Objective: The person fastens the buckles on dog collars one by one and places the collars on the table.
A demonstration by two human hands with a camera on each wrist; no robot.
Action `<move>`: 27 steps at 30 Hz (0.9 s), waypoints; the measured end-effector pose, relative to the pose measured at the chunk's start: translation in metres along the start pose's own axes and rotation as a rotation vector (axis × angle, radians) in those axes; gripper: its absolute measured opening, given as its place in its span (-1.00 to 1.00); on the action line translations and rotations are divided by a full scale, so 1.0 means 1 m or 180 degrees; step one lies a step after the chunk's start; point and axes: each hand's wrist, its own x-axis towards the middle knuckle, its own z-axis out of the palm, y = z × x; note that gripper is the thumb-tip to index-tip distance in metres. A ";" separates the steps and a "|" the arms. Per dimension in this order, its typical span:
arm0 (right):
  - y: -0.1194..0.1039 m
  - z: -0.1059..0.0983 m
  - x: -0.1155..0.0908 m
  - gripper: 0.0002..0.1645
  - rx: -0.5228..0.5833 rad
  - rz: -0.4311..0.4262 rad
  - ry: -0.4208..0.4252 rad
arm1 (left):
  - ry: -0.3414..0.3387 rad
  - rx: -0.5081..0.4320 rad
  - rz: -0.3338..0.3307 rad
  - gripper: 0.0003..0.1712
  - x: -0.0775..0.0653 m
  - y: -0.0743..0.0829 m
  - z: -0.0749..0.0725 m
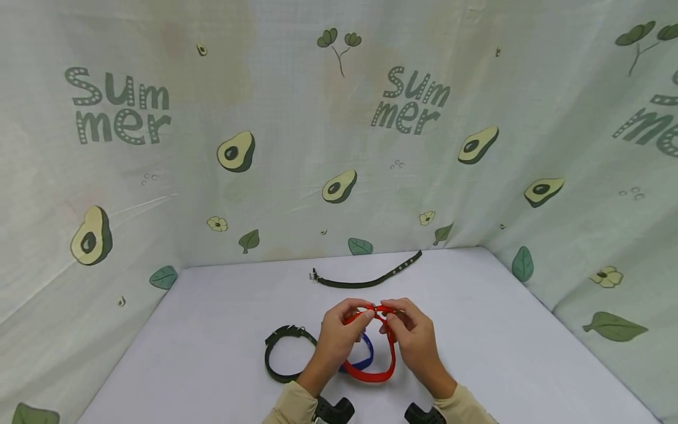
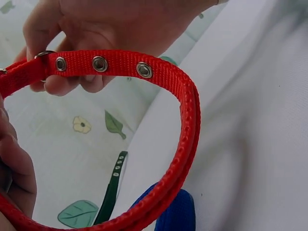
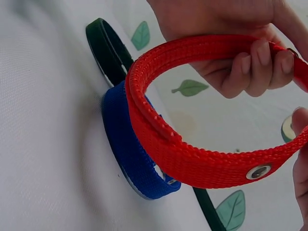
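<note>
A red collar (image 1: 369,377) with metal eyelets (image 2: 100,63) is bent into a loop between my two hands. My left hand (image 1: 339,333) pinches it near its top, thumb and fingers on the band. Facing it, my right hand (image 1: 415,335) pinches the other side of the same upper stretch. Small metal hardware (image 1: 375,310) shows between the fingertips; the fingers partly hide it. Behind the red loop a blue collar (image 3: 127,149) stands on the table, also looped. A dark green looped collar (image 1: 268,359) is left of it, partly behind my left forearm.
Another dark green collar (image 1: 360,285) lies unfastened across the back of the white table (image 1: 212,330), its buckle at the left end. A patterned cloth (image 1: 286,118) hangs behind and along the sides. Black devices (image 1: 339,410) sit at the wrists.
</note>
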 end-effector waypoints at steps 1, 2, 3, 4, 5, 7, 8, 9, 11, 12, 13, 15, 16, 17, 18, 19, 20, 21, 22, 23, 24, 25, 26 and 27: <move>0.000 -0.001 0.000 -0.71 0.0061 0.0025 -0.0013 | 0.0000 0.0005 -0.0002 -0.73 0.000 0.000 0.001; 0.000 -0.002 0.000 -0.72 0.0101 0.0036 -0.0035 | 0.0003 0.0000 -0.0002 -0.74 -0.001 0.000 0.001; 0.000 -0.002 0.000 -0.72 0.0128 0.0066 -0.0059 | 0.0006 -0.0007 -0.0010 -0.74 -0.001 0.000 0.002; 0.000 -0.003 0.000 -0.72 0.0137 0.0091 -0.0098 | 0.0010 -0.0017 -0.0010 -0.75 -0.002 0.001 0.002; 0.000 -0.003 0.000 -0.72 0.0149 0.0102 -0.0143 | 0.0020 -0.0025 0.0003 -0.75 -0.003 0.002 0.003; -0.001 -0.003 0.000 -0.72 0.0156 0.0138 -0.0230 | 0.0043 -0.0031 -0.0003 -0.75 -0.005 0.003 0.004; -0.001 -0.003 0.000 -0.71 0.0137 0.0155 -0.0268 | 0.0053 -0.0028 -0.0004 -0.75 -0.006 0.003 0.005; -0.002 -0.003 0.000 -0.72 0.0123 0.0169 -0.0303 | 0.0063 -0.0012 -0.0007 -0.75 -0.007 0.004 0.006; -0.002 -0.002 0.000 -0.74 0.0128 0.0207 -0.0335 | 0.0082 0.0027 -0.0011 -0.76 -0.008 0.004 0.007; -0.002 -0.002 0.000 -0.76 0.0137 0.0235 -0.0337 | 0.0086 0.0039 -0.0025 -0.77 -0.008 0.004 0.008; -0.002 -0.001 0.000 -0.78 0.0132 0.0264 -0.0330 | 0.0084 0.0040 -0.0028 -0.77 -0.008 0.004 0.008; -0.002 0.000 0.000 -0.81 0.0190 0.0304 -0.0312 | 0.0087 -0.0017 -0.0009 -0.78 -0.009 0.004 0.008; -0.003 0.000 0.001 -0.82 0.0218 0.0326 -0.0300 | 0.0082 -0.0069 0.0014 -0.77 -0.008 0.004 0.008; -0.002 0.000 0.001 -0.81 0.0250 0.0335 -0.0290 | 0.0078 -0.0130 0.0044 -0.76 -0.008 0.004 0.008; -0.002 0.000 0.001 -0.81 0.0281 0.0352 -0.0285 | 0.0070 -0.0207 0.0078 -0.75 -0.008 0.004 0.008; -0.002 0.000 0.001 -0.81 0.0316 0.0368 -0.0277 | 0.0063 -0.0268 0.0114 -0.73 -0.008 0.005 0.007; -0.001 0.000 0.001 -0.81 0.0361 0.0379 -0.0274 | 0.0060 -0.0325 0.0147 -0.72 -0.008 0.005 0.007; -0.001 -0.001 0.001 -0.81 0.0403 0.0400 -0.0271 | 0.0056 -0.0365 0.0170 -0.70 -0.008 0.005 0.007; 0.000 -0.001 0.001 -0.82 0.0436 0.0421 -0.0278 | 0.0053 -0.0397 0.0187 -0.70 -0.008 0.006 0.007; 0.000 -0.002 0.001 -0.82 0.0476 0.0439 -0.0288 | 0.0052 -0.0417 0.0189 -0.70 -0.008 0.006 0.007; 0.001 -0.002 0.001 -0.83 0.0518 0.0455 -0.0310 | 0.0052 -0.0439 0.0183 -0.69 -0.008 0.006 0.007; 0.001 -0.003 0.001 -0.83 0.0555 0.0466 -0.0335 | 0.0061 -0.0451 0.0171 -0.69 -0.008 0.006 0.008; 0.001 -0.004 0.001 -0.83 0.0588 0.0476 -0.0366 | 0.0070 -0.0467 0.0159 -0.70 -0.008 0.005 0.008; 0.001 -0.004 0.001 -0.83 0.0604 0.0491 -0.0387 | 0.0071 -0.0489 0.0152 -0.70 -0.008 0.005 0.009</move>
